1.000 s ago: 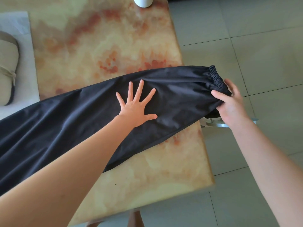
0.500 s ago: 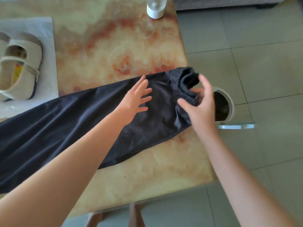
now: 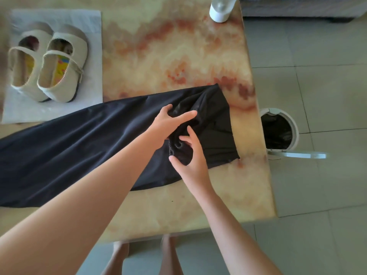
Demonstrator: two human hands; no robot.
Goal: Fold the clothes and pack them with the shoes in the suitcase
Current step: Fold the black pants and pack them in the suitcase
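A long black garment [image 3: 83, 147] lies across the marble table [image 3: 158, 56], running off the left edge of the view. Its elastic end is folded back over itself near the table's right side. My right hand [image 3: 188, 161] grips the bunched elastic end on top of the fold. My left hand [image 3: 168, 122] pinches the black cloth just above it, thumb and fingers around a fold. A pair of cream shoes [image 3: 49, 64] stands side by side on a white sheet [image 3: 87, 20] at the table's far left. No suitcase is in view.
A white bottle [image 3: 220, 10] stands at the table's far edge. A round white bin [image 3: 278, 132] with its lid open sits on the tiled floor right of the table. Grey furniture [image 3: 301, 8] lies at the top right. My bare feet show below the table's near edge.
My right hand carried the elastic end leftwards and folded it back over the garment. My left hand went from pressing flat on the cloth to pinching it. The view shifted, bringing the shoes in.
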